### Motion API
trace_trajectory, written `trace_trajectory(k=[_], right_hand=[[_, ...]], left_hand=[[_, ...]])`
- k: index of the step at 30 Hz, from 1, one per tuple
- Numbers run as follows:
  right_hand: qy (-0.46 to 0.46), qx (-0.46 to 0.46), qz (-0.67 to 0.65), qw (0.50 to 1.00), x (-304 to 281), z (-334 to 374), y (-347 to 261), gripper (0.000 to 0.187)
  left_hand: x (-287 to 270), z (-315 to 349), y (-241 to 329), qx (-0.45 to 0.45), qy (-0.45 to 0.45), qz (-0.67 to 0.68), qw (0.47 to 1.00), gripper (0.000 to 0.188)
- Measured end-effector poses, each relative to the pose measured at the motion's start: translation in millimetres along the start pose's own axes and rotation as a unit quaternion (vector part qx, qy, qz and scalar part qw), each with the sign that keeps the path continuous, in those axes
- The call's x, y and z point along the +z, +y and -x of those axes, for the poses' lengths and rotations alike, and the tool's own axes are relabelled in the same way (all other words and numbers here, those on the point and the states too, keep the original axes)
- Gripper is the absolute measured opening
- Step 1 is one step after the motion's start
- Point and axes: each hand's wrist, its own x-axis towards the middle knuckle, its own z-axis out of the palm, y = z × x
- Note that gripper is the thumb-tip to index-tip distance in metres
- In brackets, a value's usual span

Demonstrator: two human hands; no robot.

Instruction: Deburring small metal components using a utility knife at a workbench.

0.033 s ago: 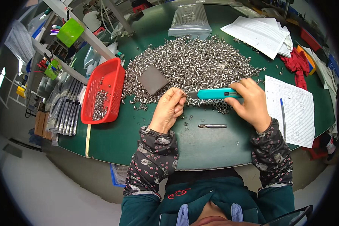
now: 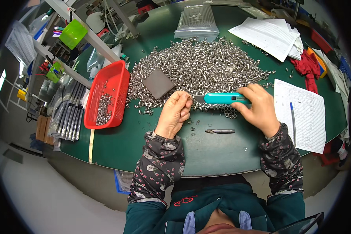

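**Left hand pinching a small metal piece, right hand gripping a teal utility knife: looks mid-piece**

Progress: one piece seems in work. Knife blade points from the right hand to the left fingertips, at or just beside the piece; actual contact can't be told. Piece mostly hidden by the fingers, so its state is unclear. Possibly done: the small lot of metal parts in the red basket, left of the left hand, though finished or not can't be told. Likely left: most of it, judging by the big pile of metal rings beyond both hands.

Pose: left hand curled, thumb and forefinger tips together, forearm slanting forward and inward. Right hand has thumb on the handle's near side, fingers on the far side; knife roughly level, lying crosswise; forearm angled inward too.

Around: grey block just beyond the left hand, leftward; fluted metal bit on the worktop between the hands, nearer the body; printed sheet right of the right hand, pen on it.
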Motion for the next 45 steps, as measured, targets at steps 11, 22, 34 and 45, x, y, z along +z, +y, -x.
trace_trajectory(k=[11, 22, 34, 45], right_hand=[[-0.152, 0.125, -0.102, 0.975, 4.1, -1.1, -6.3, 0.03], [-0.193, 0.156, -0.115, 0.962, 7.8, 0.1, -4.4, 0.032], [-0.126, 0.102, -0.061, 0.985, 9.2, 2.5, -4.7, 0.03], [-0.089, 0.07, -0.026, 0.993, 10.8, 3.5, -5.3, 0.029]], left_hand=[[-1.1, -2.3, -0.8, 0.05, 0.005, 0.073, 0.996, 0.009], [2.2, 0.2, -1.7, 0.046, 0.017, 0.063, 0.997, 0.01], [2.9, 0.7, -3.0, 0.029, 0.045, 0.055, 0.997, 0.012], [2.9, 1.0, -3.9, 0.03, 0.055, 0.037, 0.997, 0.013]])
